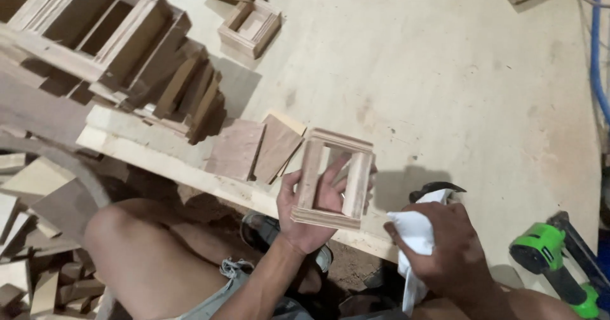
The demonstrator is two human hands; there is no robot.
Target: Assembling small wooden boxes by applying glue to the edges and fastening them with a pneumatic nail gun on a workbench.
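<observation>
Our left hand (pixel 311 215) grips a small open wooden frame (pixel 333 178) above the plywood counter (pixel 445 72) edge, fingers through its opening. It looks light and rigid; rails offer hold. Our right hand (pixel 445 244) clutches a white cloth (pixel 412 231).

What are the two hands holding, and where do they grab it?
The left hand holds a small wooden frame, fingers through its opening, gripping a side rail. The right hand clutches a bunched white cloth around its middle.
</observation>
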